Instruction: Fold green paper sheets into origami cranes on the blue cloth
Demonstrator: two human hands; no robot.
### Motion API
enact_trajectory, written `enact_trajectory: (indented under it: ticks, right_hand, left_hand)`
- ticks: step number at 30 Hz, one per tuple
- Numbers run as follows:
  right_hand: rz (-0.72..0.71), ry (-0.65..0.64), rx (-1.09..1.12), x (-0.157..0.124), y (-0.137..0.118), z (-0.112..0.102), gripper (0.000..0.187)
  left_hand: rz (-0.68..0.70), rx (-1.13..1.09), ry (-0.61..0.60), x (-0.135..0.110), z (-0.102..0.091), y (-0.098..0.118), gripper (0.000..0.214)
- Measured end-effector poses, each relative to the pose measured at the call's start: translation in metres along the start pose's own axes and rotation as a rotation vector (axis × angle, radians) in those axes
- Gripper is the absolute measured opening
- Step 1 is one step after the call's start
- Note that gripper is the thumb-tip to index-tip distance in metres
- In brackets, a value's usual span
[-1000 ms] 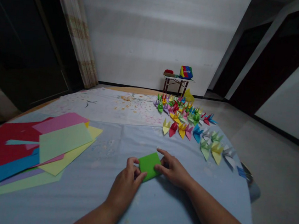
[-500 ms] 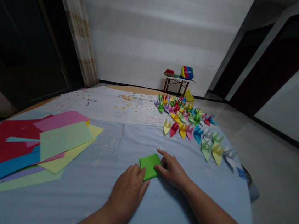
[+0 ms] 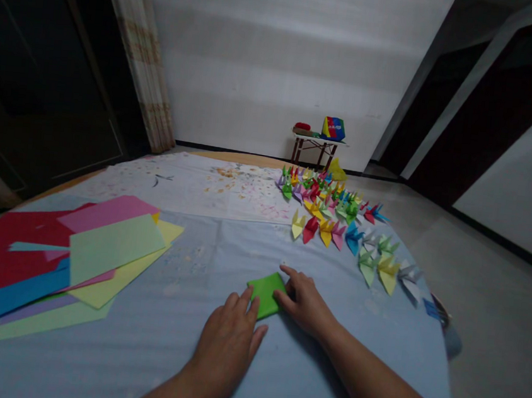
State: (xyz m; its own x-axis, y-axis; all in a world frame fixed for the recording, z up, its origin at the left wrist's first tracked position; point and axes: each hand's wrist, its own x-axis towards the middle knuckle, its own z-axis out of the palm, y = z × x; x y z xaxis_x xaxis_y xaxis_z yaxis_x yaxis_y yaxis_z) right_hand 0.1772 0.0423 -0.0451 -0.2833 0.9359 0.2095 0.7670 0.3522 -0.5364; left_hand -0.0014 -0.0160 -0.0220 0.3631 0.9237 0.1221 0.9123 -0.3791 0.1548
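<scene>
A small folded green paper (image 3: 266, 293) lies on the light blue cloth (image 3: 175, 341) in front of me. My left hand (image 3: 227, 340) rests flat, fingers stretched out, with its fingertips on the paper's near left edge. My right hand (image 3: 305, 301) presses on the paper's right side, index finger extended along the far edge and thumb on the green surface. Neither hand lifts the paper off the cloth.
A fanned pile of coloured paper sheets (image 3: 60, 260) lies at the left. Rows of several folded paper cranes (image 3: 339, 222) stand at the back right. A small table (image 3: 317, 144) with a coloured box stands by the far wall. The cloth's right edge drops to bare floor (image 3: 497, 299).
My left hand has gone from a pinch on the paper's left corner to lying flat with fingers extended over its near edge. The right hand has hardly moved.
</scene>
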Motion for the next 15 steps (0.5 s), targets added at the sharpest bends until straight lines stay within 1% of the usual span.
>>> enact_trajectory:
  ticks: [6, 11, 15]
  right_hand:
    - [-0.004, 0.012, -0.033, -0.0007, -0.0026, -0.0008, 0.047]
    - [-0.009, 0.019, -0.063, -0.0007, -0.0045, -0.0006, 0.046]
    - [-0.005, 0.019, -0.101, -0.0006, -0.0066, -0.0007, 0.046]
  left_hand:
    - [-0.003, 0.009, -0.043, 0.0013, -0.0053, 0.0017, 0.040]
    - [-0.009, -0.018, -0.043, 0.0014, -0.0042, 0.0015, 0.039]
    - [-0.026, -0.073, -0.011, 0.0053, -0.0067, -0.0029, 0.035]
